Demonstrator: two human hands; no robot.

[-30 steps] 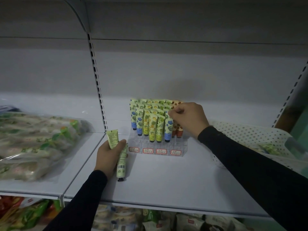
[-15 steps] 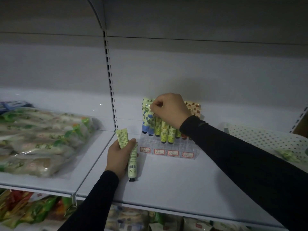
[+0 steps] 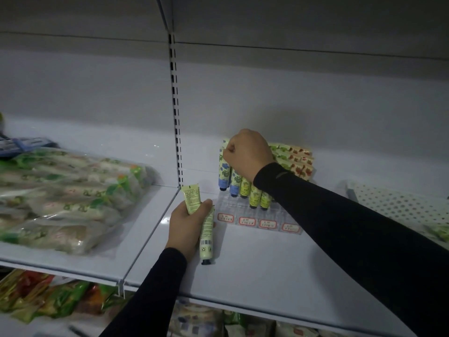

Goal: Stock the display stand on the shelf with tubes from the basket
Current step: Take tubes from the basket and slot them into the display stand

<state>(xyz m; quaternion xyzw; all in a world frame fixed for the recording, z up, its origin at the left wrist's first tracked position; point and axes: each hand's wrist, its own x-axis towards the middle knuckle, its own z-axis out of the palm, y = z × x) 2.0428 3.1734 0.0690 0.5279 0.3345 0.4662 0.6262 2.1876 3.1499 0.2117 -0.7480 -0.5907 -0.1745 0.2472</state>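
- Right hand (image 3: pixel 249 154), fingers curled, pinches a tube top at the display stand (image 3: pixel 257 215), far left, probably seating it.
- Left hand (image 3: pixel 188 223) grips two spare tubes (image 3: pixel 206 233), kept near for restocking.

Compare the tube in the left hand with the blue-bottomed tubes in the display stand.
The held tube shows plain printed text and a barcode; the blue-bottomed tubes show a flowered pattern. The held tube leans in the left hand, its cap near the shelf; the blue-bottomed ones stand in the display stand. All are cap-down.
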